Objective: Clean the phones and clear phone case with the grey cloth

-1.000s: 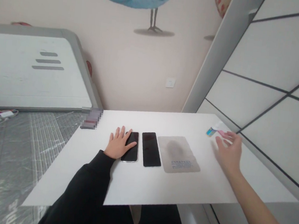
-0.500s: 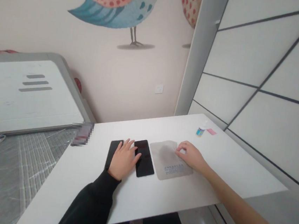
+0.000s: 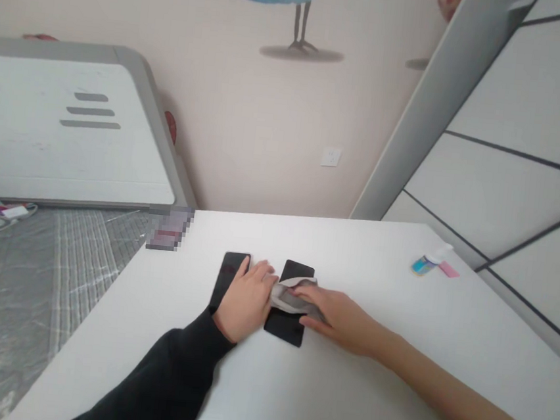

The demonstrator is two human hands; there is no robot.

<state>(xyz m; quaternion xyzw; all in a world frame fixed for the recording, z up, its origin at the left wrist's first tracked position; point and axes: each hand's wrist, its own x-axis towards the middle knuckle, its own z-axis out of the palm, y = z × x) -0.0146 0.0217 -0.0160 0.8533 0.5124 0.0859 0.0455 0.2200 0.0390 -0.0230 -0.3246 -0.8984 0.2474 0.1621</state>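
My left hand (image 3: 246,299) lies flat with its fingers apart, its palm over the lower part of a black smartphone (image 3: 228,272) on a white table (image 3: 341,394). Just right of it, my right hand (image 3: 339,316) presses a crumpled grey cloth (image 3: 294,296) onto a second black smartphone (image 3: 284,332). That cloth hides the phone's middle. My fingertips nearly meet the left hand. Both phones lie face up, side by side.
A small bottle with a blue label (image 3: 422,266) and a pink strip (image 3: 448,270) lie at the table's far right. A pixelated object (image 3: 169,229) sits at the far left corner. Beyond the left edge, a plastic-covered floor (image 3: 13,303) lies below.
The grey cloth has left the table surface, gathered up in my right hand and now on the right phone. My left hand has shifted left, off the right phone. The view has tilted slightly.
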